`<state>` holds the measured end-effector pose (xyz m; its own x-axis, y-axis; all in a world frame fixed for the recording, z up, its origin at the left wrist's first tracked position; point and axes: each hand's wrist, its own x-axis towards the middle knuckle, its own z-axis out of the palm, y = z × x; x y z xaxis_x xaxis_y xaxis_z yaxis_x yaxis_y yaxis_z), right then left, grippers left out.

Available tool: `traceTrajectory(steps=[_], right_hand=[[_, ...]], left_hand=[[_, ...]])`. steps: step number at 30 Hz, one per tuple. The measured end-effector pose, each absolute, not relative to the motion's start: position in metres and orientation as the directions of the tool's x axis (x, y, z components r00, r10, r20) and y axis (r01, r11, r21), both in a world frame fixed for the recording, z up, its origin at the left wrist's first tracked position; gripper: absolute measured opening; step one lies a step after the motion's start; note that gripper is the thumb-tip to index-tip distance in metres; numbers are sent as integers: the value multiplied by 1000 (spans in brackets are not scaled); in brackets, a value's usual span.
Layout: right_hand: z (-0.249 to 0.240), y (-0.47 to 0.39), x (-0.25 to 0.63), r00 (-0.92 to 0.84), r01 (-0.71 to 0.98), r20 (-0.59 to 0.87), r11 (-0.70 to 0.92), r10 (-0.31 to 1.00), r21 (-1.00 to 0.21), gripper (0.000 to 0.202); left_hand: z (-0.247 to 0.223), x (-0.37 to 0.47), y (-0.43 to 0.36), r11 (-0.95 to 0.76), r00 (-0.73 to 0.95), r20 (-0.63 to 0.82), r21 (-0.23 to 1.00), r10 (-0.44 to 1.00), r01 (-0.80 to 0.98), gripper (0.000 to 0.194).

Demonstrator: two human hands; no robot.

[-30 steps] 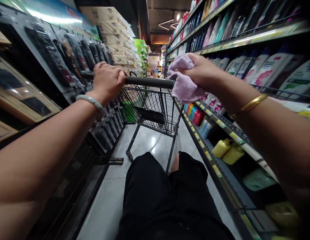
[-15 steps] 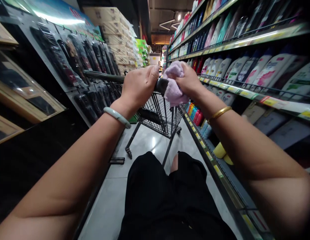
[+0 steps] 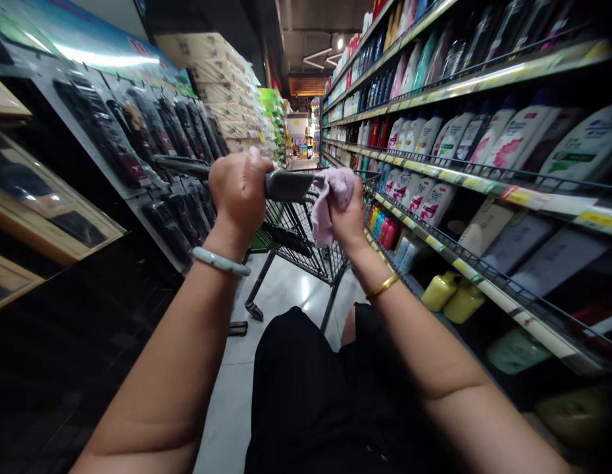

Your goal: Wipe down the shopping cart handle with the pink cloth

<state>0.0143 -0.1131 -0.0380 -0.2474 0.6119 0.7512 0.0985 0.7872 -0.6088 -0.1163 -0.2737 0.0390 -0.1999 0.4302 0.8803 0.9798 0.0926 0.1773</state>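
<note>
A black wire shopping cart (image 3: 306, 227) stands before my knees, turned at an angle in the aisle. My left hand (image 3: 239, 191) is closed around its dark handle bar (image 3: 291, 186), left of the bar's right end. In my right hand (image 3: 349, 214) is a bunched lilac cloth (image 3: 328, 197), held at the right end of the bar. Part of the cloth hangs down in front of the basket. Whether the right fingers also grip the bar is hidden by the cloth.
On the right rises a shelf unit (image 3: 523, 181) with rows of shampoo bottles (image 3: 520, 138). Black packaged items (image 3: 138, 125) hang on a rack at left, with stacked wrapped packs (image 3: 212, 85) behind. Boxed goods (image 3: 44, 204) stand close at left. Grey tiled floor (image 3: 222, 388) lies below.
My right hand and the cloth have moved down and slightly left. My left hand has shifted left along the handle bar, so more of its right end shows.
</note>
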Motion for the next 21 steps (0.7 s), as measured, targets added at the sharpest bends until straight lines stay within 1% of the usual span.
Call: traceTrajectory(steps=[2, 3, 5, 7, 9, 11, 13, 14, 15, 16, 18, 20, 21], right_hand=[[-46, -125, 7, -180, 106, 749, 769, 638, -630, 65], [-45, -133, 3, -175, 81, 747, 765, 642, -639, 70], [-36, -153, -3, -205, 1, 752, 769, 626, -639, 78], [-23, -175, -5, -226, -43, 785, 799, 577, -600, 76], [-17, -192, -4, -217, -48, 853, 868, 474, -494, 69], [-24, -194, -2, -161, -84, 933, 938, 321, -338, 62], [-41, -182, -3, -48, -147, 978, 967, 204, -209, 55], [-51, -173, -5, 25, -168, 981, 968, 192, -185, 53], [-61, -164, -8, 99, -175, 970, 964, 220, -201, 51], [-70, -155, -12, 164, -175, 945, 951, 283, -254, 50], [-83, -149, -21, 256, -189, 856, 892, 449, -411, 52], [-87, -157, -27, 264, -241, 773, 816, 577, -526, 58], [-87, -165, -29, 246, -267, 762, 798, 599, -541, 61]], left_hand=[[38, -118, -277, 90, -211, 917, 192, 338, 977, 74], [38, -118, -279, 82, -204, 926, 188, 318, 979, 74], [38, -118, -282, 52, -190, 932, 183, 308, 982, 71], [38, -118, -286, 12, -186, 937, 191, 296, 982, 68], [38, -118, -288, -22, -177, 945, 190, 276, 982, 65], [38, -119, -288, -59, -139, 965, 156, 223, 986, 65], [37, -119, -288, -104, -113, 978, 133, 176, 986, 65], [36, -119, -287, -134, -112, 980, 134, 164, 982, 65], [36, -119, -287, -164, -116, 979, 144, 167, 976, 64], [35, -118, -286, -188, -121, 979, 152, 166, 970, 63], [33, -118, -284, -223, -107, 988, 130, 113, 966, 63], [30, -118, -281, -235, -78, 996, 84, 33, 968, 60], [29, -119, -280, -242, -66, 998, 66, 9, 968, 58]])
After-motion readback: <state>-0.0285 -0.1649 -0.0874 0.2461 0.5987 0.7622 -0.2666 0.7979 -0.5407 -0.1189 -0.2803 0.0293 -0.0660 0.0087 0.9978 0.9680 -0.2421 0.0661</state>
